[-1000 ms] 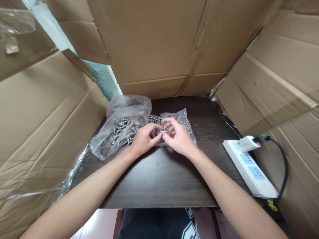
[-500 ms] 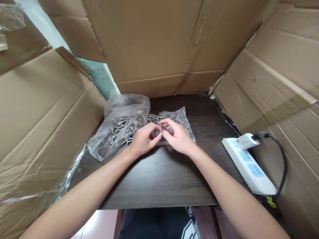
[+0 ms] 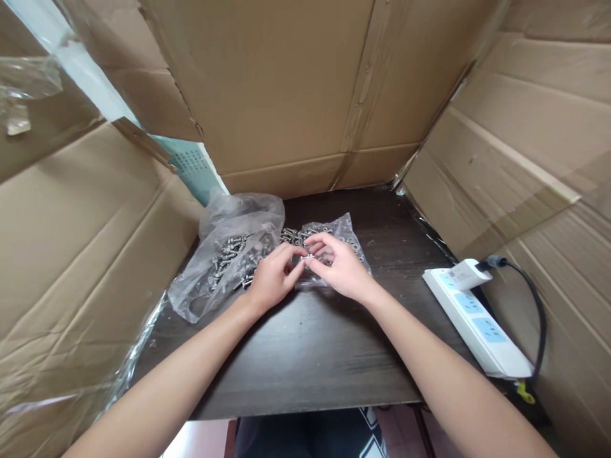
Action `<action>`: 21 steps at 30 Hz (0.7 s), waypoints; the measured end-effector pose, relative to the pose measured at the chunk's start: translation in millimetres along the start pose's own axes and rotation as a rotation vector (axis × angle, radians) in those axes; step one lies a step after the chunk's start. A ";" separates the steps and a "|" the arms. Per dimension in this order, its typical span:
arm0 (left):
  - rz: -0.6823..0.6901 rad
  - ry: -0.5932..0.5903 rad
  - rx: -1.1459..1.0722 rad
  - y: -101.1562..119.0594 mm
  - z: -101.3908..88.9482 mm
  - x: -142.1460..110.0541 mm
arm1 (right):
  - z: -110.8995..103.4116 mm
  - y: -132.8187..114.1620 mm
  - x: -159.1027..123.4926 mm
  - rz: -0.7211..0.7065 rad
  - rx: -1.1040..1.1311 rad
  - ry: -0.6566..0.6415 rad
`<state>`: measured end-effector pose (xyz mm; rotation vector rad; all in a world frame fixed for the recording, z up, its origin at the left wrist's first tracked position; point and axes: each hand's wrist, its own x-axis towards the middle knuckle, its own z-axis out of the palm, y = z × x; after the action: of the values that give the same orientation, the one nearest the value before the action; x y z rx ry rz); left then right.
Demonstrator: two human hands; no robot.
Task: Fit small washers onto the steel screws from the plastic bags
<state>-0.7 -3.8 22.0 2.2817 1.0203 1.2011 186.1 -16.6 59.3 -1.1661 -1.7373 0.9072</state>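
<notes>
A small metal bolt (image 3: 307,256) lies crosswise between the fingertips of my two hands, just above the bags. My left hand (image 3: 274,275) pinches its left end with thumb and forefinger. At the other end, my right hand (image 3: 341,268) has thumb and fingers closed around it; whether a nut sits there is too small to tell. Left of my hands, a clear plastic bag (image 3: 191,289) holds many metal bolts (image 3: 231,248). Behind my right hand, a flatter clear bag (image 3: 344,222) carries small nuts or washers, partly hidden by my fingers. More loose bolts (image 3: 292,236) lie between the bags.
The dark wooden table (image 3: 305,362) is walled by cardboard (image 3: 277,89) at the back and both sides. At the right edge lies a white power strip (image 3: 477,331) with a plugged-in adapter (image 3: 470,273) and a black cable (image 3: 541,312).
My fingers have shifted around the bolt, which was mostly covered half a second ago and shows again now. Both hands stay together in nearly the same place. The camera view has tilted slightly.
</notes>
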 end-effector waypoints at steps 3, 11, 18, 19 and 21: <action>0.010 0.005 0.004 1.1 0.4 -0.6 | -1.7 -4.0 -0.9 0.035 -0.092 -0.026; -0.011 0.007 0.002 -0.3 0.9 -0.4 | -0.5 -5.1 -1.6 -0.028 -0.112 -0.026; 0.015 -0.018 -0.007 0.9 1.5 -0.4 | -2.7 -4.4 -0.9 -0.082 -0.164 -0.021; 0.023 -0.019 -0.016 1.3 1.5 -0.2 | -3.8 -4.8 -0.7 -0.053 -0.169 -0.025; 0.022 -0.016 -0.029 2.0 1.5 0.1 | -5.8 -5.4 -0.5 0.006 -0.202 -0.031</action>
<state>1.5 -5.0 22.5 2.2821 0.9686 1.1964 189.7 -18.1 66.2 -1.2934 -1.8856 0.7701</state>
